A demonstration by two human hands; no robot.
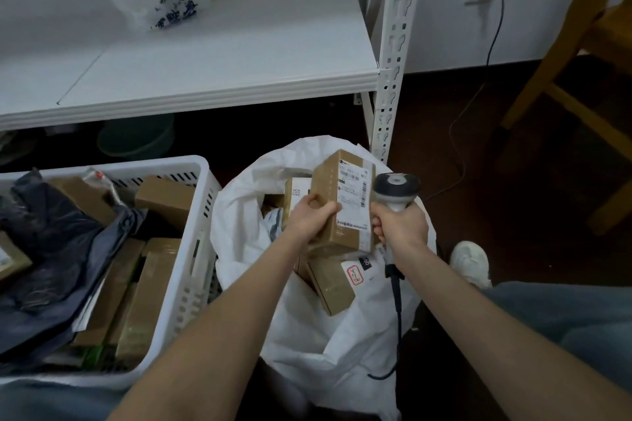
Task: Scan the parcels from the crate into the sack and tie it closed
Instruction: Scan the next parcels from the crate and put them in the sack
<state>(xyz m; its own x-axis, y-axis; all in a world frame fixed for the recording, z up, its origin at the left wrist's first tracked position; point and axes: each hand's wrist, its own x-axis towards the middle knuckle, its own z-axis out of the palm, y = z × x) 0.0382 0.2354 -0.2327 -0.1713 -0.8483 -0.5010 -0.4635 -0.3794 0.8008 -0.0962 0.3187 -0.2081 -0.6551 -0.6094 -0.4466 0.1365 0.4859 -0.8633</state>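
On your left, the white slotted plastic crate (136,164) still holds brown cardboard parcels (164,196) and a dark blue-grey plastic mailer (51,249), so plenty remains to scan. Your left hand (313,215) grips a brown cardboard box with a white label (337,215), fingers curled round its near-left edge, and holds it over the open white woven sack (301,335), above the boxes already inside. Keep your fingers off the label and tilt it squarely toward the scanner before you let go.

Your right hand (402,225) is wrapped tight round the handle of the grey handheld barcode scanner (396,190), its head just beside the label; draw it back a little if the code will not read. The cable (396,297) hangs down over the sack's right rim, so keep it out of the mouth. Just beyond stands the white perforated shelf post (390,96); farther right, the wooden chair legs (564,79) leave dark open floor between.
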